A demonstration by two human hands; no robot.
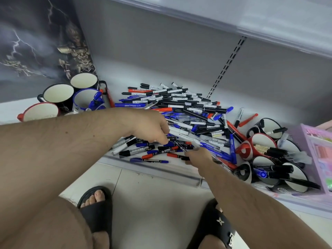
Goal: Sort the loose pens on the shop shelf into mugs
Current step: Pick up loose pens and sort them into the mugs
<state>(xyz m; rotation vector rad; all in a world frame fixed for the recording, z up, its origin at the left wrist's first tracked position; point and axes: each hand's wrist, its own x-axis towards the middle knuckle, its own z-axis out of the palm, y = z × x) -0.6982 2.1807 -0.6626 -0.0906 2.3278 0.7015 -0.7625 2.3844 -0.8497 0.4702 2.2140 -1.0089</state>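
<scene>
A big heap of loose pens [183,108] in black, blue and red covers the low white shelf [115,85]. My left hand [150,126] reaches over the heap's front part, fingers curled down and pinching a black pen [172,139]. My right hand [197,156] grips a thin black pen [180,147] near the shelf's front edge, right beside the left fingertips. At the left stand several mugs: a blue mug [86,99] holding blue pens, two black mugs [57,95] and a red mug [38,112]. More mugs [264,142] with pens cluster at the right.
A dark poster box [36,42] stands behind the left mugs. A pink-purple box [318,155] sits at the far right. An upper shelf [233,17] overhangs. My feet in black sandals [97,211] stand on the tiled floor below the shelf edge.
</scene>
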